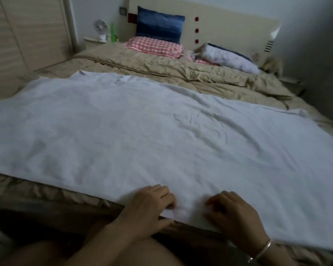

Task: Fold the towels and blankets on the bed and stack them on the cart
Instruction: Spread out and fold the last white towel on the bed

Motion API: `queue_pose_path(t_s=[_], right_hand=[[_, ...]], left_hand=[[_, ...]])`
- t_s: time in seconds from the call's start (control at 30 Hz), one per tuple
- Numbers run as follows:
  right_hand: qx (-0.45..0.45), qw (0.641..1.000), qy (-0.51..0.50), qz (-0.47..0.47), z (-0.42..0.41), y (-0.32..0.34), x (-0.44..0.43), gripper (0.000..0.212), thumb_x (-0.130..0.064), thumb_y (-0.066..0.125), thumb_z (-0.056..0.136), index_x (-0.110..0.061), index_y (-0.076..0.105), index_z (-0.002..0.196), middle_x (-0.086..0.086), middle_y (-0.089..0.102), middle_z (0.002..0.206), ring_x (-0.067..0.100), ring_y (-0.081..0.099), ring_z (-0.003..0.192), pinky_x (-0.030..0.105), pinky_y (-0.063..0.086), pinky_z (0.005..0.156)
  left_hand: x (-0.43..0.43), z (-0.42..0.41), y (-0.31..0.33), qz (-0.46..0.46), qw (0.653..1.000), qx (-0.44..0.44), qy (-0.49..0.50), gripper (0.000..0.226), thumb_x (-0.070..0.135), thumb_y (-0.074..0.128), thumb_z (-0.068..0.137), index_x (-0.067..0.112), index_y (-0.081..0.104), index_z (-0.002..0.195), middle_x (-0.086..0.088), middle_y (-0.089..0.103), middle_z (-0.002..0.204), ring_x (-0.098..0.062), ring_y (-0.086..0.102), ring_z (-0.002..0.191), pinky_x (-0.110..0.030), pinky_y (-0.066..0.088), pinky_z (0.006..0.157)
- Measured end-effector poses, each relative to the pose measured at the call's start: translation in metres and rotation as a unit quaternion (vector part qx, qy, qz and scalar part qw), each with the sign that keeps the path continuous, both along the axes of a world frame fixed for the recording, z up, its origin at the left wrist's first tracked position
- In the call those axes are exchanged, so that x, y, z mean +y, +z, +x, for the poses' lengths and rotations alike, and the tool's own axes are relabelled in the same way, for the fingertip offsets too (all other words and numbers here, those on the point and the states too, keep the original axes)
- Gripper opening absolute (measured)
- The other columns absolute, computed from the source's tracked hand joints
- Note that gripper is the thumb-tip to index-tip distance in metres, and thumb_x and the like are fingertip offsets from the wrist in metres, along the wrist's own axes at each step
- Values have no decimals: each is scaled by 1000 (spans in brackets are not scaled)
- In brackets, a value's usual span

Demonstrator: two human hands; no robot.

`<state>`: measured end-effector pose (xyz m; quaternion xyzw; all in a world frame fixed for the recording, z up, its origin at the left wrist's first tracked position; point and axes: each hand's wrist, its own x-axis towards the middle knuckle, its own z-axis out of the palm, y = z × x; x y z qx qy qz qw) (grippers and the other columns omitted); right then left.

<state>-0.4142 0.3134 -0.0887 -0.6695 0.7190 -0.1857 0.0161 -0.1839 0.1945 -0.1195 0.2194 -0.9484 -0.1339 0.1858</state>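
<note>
A large white towel (152, 131) lies spread flat across the foot of the bed, its long side running left to right. My left hand (148, 206) grips the towel's near edge, fingers on top and thumb under the hem. A hand's width to the right, my right hand (233, 214) has its fingers curled onto the same near edge and pinches the cloth. The picture is blurred around both hands. No cart is in view.
The beige quilted bedspread (181, 73) covers the bed beyond the towel. At the headboard (229, 25) lie a blue pillow (160, 25), a pink checked pillow (154, 47) and a white patterned pillow (229, 58). A small fan (100, 29) stands on the left nightstand. A wardrobe (17, 35) is at the left.
</note>
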Motion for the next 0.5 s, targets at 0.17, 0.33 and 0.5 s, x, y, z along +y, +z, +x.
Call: queue_pose_path(t_s=[0.17,0.33,0.5], right_hand=[[114,990,75,-45,-27,-17,38,34,-55,64,79,-30,65,101,-11,59,99,12,55,88,27,47,63],[37,991,92,-85,-21,-18,46,12,-27,56,81,-26,67,86,-11,60,85,13,57,76,28,46,54],[66,987,96,-108,-23,-21,53,10,-28,56,80,-26,66,83,-10,58,82,15,56,72,28,44,49]], left_hand=[[3,-9,6,-54,998,-11,-21,9,35,58,79,28,60,75,15,60,76,-4,56,66,-20,45,54],[12,-6,24,18,993,-115,34,14,44,53,76,31,59,79,17,61,77,-1,54,68,-17,41,60],[17,-19,36,56,968,-228,93,26,55,54,76,33,65,84,20,65,78,2,59,75,-20,50,71]])
